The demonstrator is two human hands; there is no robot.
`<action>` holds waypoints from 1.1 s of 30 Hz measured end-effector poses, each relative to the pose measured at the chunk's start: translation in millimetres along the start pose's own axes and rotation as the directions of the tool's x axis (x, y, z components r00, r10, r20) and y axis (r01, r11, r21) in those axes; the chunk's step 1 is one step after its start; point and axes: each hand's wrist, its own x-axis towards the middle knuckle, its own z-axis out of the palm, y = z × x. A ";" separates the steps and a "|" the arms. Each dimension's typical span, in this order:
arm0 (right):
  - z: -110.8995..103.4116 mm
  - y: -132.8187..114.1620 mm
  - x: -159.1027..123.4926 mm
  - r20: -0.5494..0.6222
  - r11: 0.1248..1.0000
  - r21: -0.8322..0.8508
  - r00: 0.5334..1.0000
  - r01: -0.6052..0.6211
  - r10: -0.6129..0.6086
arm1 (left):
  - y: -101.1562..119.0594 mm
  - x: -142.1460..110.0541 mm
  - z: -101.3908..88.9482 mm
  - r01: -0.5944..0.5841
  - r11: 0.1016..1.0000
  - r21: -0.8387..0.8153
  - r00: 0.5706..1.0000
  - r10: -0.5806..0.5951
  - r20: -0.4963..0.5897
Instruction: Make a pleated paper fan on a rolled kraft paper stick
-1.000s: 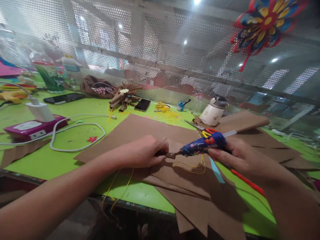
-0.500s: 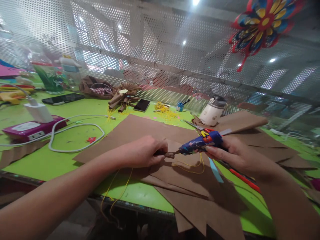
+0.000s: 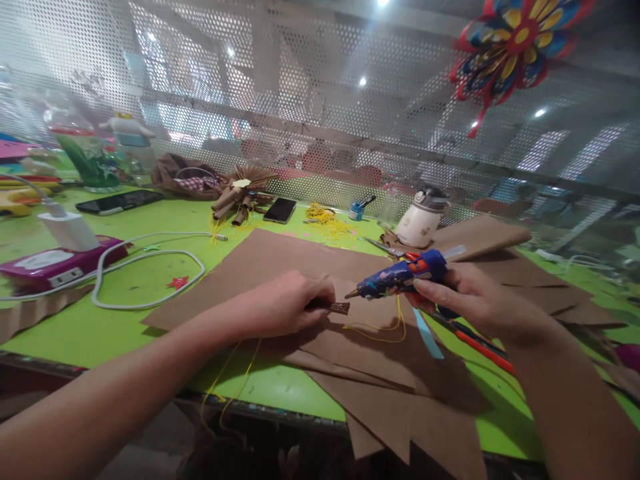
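My left hand (image 3: 295,303) is closed around a small brown paper piece (image 3: 340,308), whose ridged end sticks out past the fingertips; the rest is hidden in the fingers. In my right hand (image 3: 467,297) is a blue glue gun (image 3: 400,275), its tip pointing left, just above and apart from the ridged end. Both hands are over sheets of brown paper (image 3: 270,257). A loop of yellow string (image 3: 380,339) lies on the paper under the glue gun, beside a light blue strip (image 3: 427,333).
Behind the glue gun stand a white bottle (image 3: 420,223) and a small blue jar (image 3: 356,211). A phone (image 3: 280,210) lies near rolled brown paper pieces (image 3: 230,202). To the left are a purple power strip (image 3: 45,263) and a white cable (image 3: 150,303). Red-handled scissors (image 3: 483,352) lie at right.
The glue gun's tip has lifted off the brown paper piece and moved slightly up and left. My left hand keeps its hold. The whole view has shifted a little.
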 end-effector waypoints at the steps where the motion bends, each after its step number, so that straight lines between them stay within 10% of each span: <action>1: -0.4 0.2 0.2 -0.009 1.000 -0.001 1.000 -0.003 0.003 | -0.6 0.0 1.0 -0.003 1.000 0.013 1.000 0.004 -0.013; 33: -2.9 0.6 4.3 0.035 0.998 0.059 0.999 -0.017 0.015 | -8.7 2.2 15.2 0.118 0.983 -0.141 0.992 -0.124 -0.028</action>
